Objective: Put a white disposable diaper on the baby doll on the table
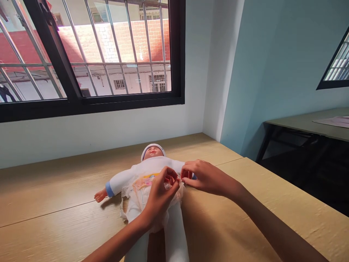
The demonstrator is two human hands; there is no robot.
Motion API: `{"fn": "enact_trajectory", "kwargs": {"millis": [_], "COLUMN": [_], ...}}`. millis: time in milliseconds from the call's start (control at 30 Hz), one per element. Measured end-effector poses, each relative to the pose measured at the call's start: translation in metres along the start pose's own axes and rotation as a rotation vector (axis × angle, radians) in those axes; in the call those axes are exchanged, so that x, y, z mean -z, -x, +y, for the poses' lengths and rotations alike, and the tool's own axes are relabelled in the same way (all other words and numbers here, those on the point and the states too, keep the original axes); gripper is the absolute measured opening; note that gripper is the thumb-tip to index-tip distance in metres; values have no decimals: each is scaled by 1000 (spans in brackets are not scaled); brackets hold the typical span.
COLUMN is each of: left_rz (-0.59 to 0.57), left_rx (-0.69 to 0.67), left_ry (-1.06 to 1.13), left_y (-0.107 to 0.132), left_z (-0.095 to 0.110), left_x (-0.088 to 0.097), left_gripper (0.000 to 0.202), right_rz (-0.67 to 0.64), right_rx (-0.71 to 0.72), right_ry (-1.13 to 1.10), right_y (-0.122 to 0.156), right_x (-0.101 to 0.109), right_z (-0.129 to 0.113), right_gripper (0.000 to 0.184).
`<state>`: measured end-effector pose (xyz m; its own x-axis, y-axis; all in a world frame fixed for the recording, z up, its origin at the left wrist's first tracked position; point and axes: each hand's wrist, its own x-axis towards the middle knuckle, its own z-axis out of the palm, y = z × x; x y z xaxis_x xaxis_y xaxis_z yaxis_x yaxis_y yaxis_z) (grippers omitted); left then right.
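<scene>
A baby doll in a white suit with blue cuffs and a white cap lies on its back, legs towards me. Around its hips sits a diaper with a coloured print on the waistband and ruffled edges. My left hand reaches over the doll's middle, thumb and finger pinched on the diaper's edge at the right side. Just beside it, my right hand has its fingers curled and closed at the same edge, partly covering the doll's arm. The exact bit of material between the fingertips is small and partly hidden.
The doll rests on a pale wooden table against a white wall. Above it is a black-framed window with metal bars. Another table stands at the right, with a pinkish sheet on it.
</scene>
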<state>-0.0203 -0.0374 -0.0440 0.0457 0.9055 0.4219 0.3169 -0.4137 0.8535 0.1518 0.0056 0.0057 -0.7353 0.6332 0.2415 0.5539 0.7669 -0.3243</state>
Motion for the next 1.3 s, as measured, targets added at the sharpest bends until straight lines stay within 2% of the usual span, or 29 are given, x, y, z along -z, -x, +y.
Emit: {"fn": "enact_trajectory", "kwargs": {"millis": [233, 400, 667, 833, 1067, 1300], "left_rz": [3, 7, -1, -1, 7, 0], "left_rx": [-26, -5, -3, -2, -2, -4], "left_ry": [12, -6, 4, 7, 1, 5], "left_y": [0, 0, 1, 0, 1, -1], "left_z": [-2, 0, -1, -2, 3, 0], "left_x": [0, 0, 0, -1, 0, 0], "left_gripper": [4, 5, 7, 7, 6, 7], "right_rz": [4, 42, 20, 16, 82, 17], "right_rx": [-2, -79, 21, 16, -37, 25], "right_ry": [139, 274, 45, 96, 267, 48], "right_y": [0, 0, 0, -1, -3, 0], "right_x": [1, 6, 2, -3, -2, 0], "right_z": [2, 6, 0, 0, 5, 2], "right_gripper": [12, 12, 13, 14, 14, 11]}}
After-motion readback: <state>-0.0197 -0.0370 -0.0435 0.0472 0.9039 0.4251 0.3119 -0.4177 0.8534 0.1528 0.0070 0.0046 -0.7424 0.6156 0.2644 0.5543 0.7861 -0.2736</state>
